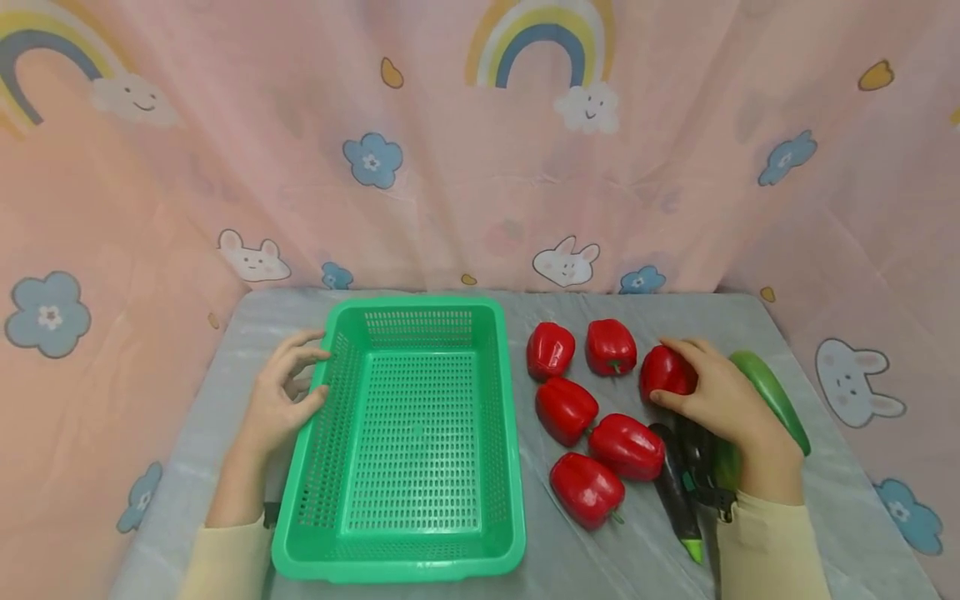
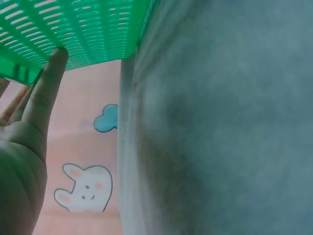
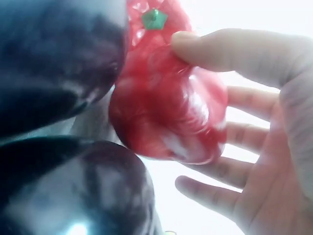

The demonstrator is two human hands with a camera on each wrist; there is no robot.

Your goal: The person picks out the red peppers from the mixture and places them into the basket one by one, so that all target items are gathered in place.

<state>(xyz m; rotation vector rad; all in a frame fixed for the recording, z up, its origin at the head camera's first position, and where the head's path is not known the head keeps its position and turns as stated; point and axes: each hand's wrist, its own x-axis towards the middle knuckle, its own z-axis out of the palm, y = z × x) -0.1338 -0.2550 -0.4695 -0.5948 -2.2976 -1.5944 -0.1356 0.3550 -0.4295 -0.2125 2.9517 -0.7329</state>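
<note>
A green plastic basket [image 1: 416, 571] with slotted walls stands on the cloth. My left hand [image 1: 281, 392] is at its left side, fingers relaxed, fingertips and thumb right at the rim; in the left wrist view the thumb [image 2: 46, 90] lies against the outer wall. On the right, my right hand [image 1: 716, 392] grips a red bell pepper [image 1: 666, 375], thumb on the near side and fingers round the far side. The right wrist view shows that pepper's green stem end, with two dark eggplants [image 3: 58, 58] close beside it.
Several other red bell peppers [image 1: 566, 410] lie between the basket and my right hand. Eggplants [image 1: 675, 492] lie just below that hand, partly hidden by it. A long green vegetable [image 1: 772, 396] is at the far right. Patterned pink cloth [image 1: 450, 225] rises behind the grey tabletop [image 1: 540, 558].
</note>
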